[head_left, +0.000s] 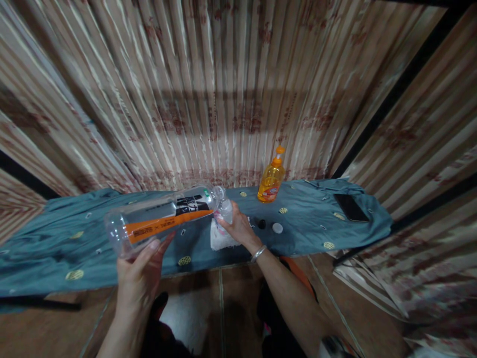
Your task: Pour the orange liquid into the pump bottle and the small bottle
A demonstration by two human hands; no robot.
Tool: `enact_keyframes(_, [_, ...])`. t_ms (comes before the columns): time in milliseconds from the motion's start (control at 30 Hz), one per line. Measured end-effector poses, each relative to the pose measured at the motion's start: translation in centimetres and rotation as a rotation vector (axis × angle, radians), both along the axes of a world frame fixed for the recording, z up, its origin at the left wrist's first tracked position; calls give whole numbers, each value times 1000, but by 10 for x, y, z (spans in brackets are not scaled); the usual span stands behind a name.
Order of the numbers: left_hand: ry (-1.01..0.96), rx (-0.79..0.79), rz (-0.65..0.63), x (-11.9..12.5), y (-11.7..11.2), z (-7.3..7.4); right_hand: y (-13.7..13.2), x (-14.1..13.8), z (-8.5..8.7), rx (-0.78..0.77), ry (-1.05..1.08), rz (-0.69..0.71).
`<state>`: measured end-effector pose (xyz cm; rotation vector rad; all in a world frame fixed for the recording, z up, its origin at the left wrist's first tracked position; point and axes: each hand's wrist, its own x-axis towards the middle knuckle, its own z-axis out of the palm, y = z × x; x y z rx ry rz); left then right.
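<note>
My left hand (143, 263) is closed around the lower part of a large clear plastic bottle (160, 219) with an orange and black label. The bottle lies tipped almost level, its neck pointing right. Its mouth meets the top of a small clear bottle (225, 211), or comes very close; I cannot tell which. My right hand (240, 226) grips this small bottle, which is partly hidden by the fingers. Under it a white cloth or tissue (219, 238) lies on the table. Just right of that hand sit a black cap (262, 223) and a white cap (277, 227).
An orange pump bottle (271, 181) with yellow-orange liquid stands at the back of the table. A dark phone (350, 207) lies toward the right end. Blue patterned cloth (298, 238) covers the narrow table. Pleated curtains (238, 99) hang behind and at both sides, with black frame bars.
</note>
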<state>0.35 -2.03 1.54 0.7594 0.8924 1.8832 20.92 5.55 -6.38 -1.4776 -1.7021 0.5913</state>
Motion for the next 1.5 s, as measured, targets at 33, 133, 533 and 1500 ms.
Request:
enact_keyframes(33, [10, 5, -2, 0, 0, 0, 0, 0, 0, 2, -2, 1])
enact_keyframes(133, [31, 10, -8, 1, 0, 1, 1, 0, -1, 9, -11, 10])
enact_keyframes(533, [3, -2, -6, -4, 3, -4, 4, 0, -6, 22, -20, 1])
enact_keyframes(1500, [-90, -30, -7, -3, 7, -11, 3, -1, -4, 17, -10, -17])
